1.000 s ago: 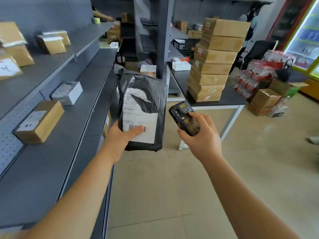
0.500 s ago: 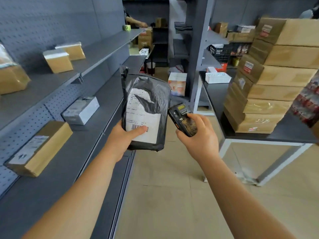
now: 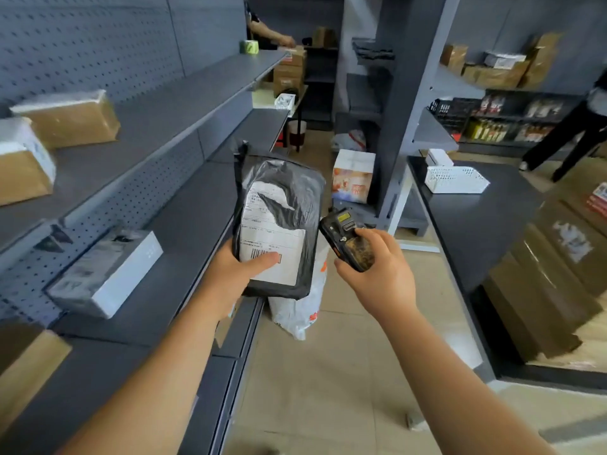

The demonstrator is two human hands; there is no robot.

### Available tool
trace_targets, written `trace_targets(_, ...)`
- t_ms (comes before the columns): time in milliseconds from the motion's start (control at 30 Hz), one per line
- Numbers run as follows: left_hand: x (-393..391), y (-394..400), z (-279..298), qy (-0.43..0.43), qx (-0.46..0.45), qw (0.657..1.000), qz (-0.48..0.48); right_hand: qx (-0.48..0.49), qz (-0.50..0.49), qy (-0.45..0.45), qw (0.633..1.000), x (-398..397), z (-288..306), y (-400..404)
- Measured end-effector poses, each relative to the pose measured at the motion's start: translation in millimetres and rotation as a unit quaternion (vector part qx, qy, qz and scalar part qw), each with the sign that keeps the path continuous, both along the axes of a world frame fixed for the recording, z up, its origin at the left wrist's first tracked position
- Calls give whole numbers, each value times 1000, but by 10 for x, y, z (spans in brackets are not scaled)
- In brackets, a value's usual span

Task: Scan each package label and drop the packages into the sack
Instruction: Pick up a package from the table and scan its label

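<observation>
My left hand (image 3: 235, 277) grips a black plastic mailer package (image 3: 279, 221) by its lower left edge, thumb lying over the barcode of its white shipping label (image 3: 274, 244). The package is held upright, label facing me. Just to its right, my right hand (image 3: 377, 274) holds a black handheld scanner (image 3: 346, 238), its top tilted toward the package. A white sack (image 3: 300, 310) with orange print stands on the floor directly behind and below the package, mostly hidden by it.
Grey shelving (image 3: 157, 133) runs along the left with a white box (image 3: 105, 274) and brown boxes (image 3: 69, 118). A black table (image 3: 469, 224) on the right carries a white basket (image 3: 455, 180) and stacked cartons (image 3: 558, 264). People stand at the back and the far right.
The view has swung left and moved forward along the shelves; the carton stack slid to the right edge and the white sack came into sight. Both hands keep their hold on package and scanner.
</observation>
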State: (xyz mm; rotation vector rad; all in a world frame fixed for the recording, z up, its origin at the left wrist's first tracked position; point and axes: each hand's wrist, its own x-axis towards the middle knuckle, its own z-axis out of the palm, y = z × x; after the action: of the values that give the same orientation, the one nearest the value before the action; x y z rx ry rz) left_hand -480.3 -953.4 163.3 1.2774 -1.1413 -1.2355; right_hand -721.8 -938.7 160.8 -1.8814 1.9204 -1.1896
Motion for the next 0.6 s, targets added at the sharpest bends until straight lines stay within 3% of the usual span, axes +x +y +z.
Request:
trace_targets(233, -273, -1667, 15, -15, 20, 999, -49, 24, -51, 2, 998, -290, -42, -1396)
trace_targets(600, -652, -4011, -805, -61, 96, 994, -10, 80, -39, -6, 996, -810, -821, -3783)
